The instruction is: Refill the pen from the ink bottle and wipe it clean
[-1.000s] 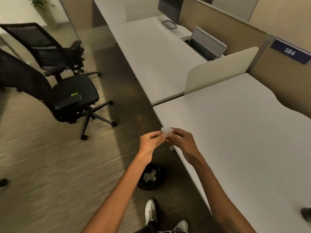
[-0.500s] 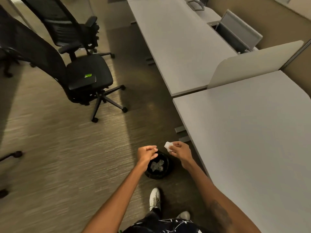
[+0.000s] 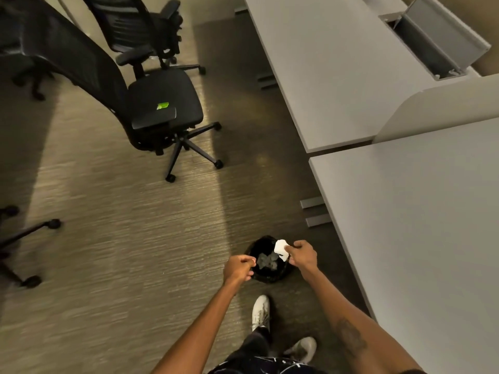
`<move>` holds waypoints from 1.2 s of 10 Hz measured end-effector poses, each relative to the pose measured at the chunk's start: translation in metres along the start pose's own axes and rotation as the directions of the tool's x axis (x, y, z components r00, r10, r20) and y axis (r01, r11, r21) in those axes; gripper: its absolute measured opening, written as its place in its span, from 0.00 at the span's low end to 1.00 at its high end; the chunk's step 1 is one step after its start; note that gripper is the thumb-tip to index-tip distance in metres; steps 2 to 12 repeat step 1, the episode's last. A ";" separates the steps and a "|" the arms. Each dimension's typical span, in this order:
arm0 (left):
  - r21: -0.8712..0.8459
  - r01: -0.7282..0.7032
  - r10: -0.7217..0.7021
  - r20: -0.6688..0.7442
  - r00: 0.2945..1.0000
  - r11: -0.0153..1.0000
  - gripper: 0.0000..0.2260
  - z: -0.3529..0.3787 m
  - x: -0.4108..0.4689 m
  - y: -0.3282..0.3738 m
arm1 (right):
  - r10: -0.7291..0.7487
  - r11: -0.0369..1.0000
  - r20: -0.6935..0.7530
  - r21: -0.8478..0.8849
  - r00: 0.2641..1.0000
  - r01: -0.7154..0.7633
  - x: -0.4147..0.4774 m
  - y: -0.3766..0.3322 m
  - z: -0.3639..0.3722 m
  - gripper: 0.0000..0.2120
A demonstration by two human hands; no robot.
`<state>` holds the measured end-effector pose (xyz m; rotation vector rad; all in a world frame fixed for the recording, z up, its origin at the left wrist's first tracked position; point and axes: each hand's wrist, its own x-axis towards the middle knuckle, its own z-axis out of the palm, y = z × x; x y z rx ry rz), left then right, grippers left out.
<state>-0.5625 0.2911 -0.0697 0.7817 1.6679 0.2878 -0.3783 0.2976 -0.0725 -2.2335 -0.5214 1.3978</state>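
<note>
A small white crumpled tissue (image 3: 280, 249) is pinched in my right hand (image 3: 302, 256), held over the right rim of a black waste bin (image 3: 266, 278) on the floor. Crumpled paper (image 3: 267, 261) lies inside the bin. My left hand (image 3: 239, 268) hovers at the bin's left edge with its fingers curled closed and nothing visible in them. No pen or ink bottle appears in view.
A white desk (image 3: 418, 238) runs along the right, with a second desk (image 3: 332, 66) beyond a low divider (image 3: 432, 112). Black office chairs (image 3: 151, 103) stand on the carpet to the upper left. My white shoes (image 3: 260, 311) are just below the bin.
Both hands came down from desk-edge height to the bin. They separated: the tissue stayed in my right hand, my left let go. The view tilted down toward the floor.
</note>
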 end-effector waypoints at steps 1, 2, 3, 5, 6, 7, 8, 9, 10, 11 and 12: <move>-0.003 -0.003 0.003 -0.013 1.000 1.000 0.09 0.000 0.003 -0.002 | 0.003 0.998 -0.010 0.056 1.000 -0.002 0.005 -0.001 0.002 0.22; -0.003 -0.003 0.003 -0.013 1.000 1.000 0.09 0.000 0.003 -0.002 | 0.003 0.998 -0.010 0.056 1.000 -0.002 0.005 -0.001 0.002 0.22; -0.003 -0.003 0.003 -0.013 1.000 1.000 0.09 0.000 0.003 -0.002 | 0.003 0.998 -0.010 0.056 1.000 -0.002 0.005 -0.001 0.002 0.22; -0.003 -0.003 0.003 -0.013 1.000 1.000 0.09 0.000 0.003 -0.002 | 0.003 0.998 -0.010 0.056 1.000 -0.002 0.005 -0.001 0.002 0.22; -0.003 -0.003 0.003 -0.013 1.000 1.000 0.09 0.000 0.003 -0.002 | 0.003 0.998 -0.010 0.056 1.000 -0.002 0.005 -0.001 0.002 0.22; -0.003 -0.003 0.003 -0.013 1.000 1.000 0.09 0.000 0.003 -0.002 | 0.003 0.998 -0.010 0.056 1.000 -0.002 0.005 -0.001 0.002 0.22; -0.003 -0.003 0.003 -0.013 1.000 1.000 0.09 0.000 0.003 -0.002 | 0.003 0.998 -0.010 0.056 1.000 -0.002 0.005 -0.001 0.002 0.22; -0.003 -0.003 0.003 -0.013 1.000 1.000 0.09 0.000 0.003 -0.002 | 0.003 0.998 -0.010 0.056 1.000 -0.002 0.005 -0.001 0.002 0.22; -0.003 -0.003 0.003 -0.013 1.000 1.000 0.09 0.000 0.003 -0.002 | 0.003 0.998 -0.010 0.056 1.000 -0.002 0.005 -0.001 0.002 0.22; -0.003 -0.003 0.003 -0.013 1.000 1.000 0.09 0.000 0.003 -0.002 | 0.003 0.998 -0.010 0.056 1.000 -0.002 0.005 -0.001 0.002 0.22; -0.003 -0.003 0.003 -0.013 1.000 1.000 0.09 0.000 0.003 -0.002 | 0.003 0.998 -0.010 0.056 1.000 -0.002 0.005 -0.001 0.002 0.22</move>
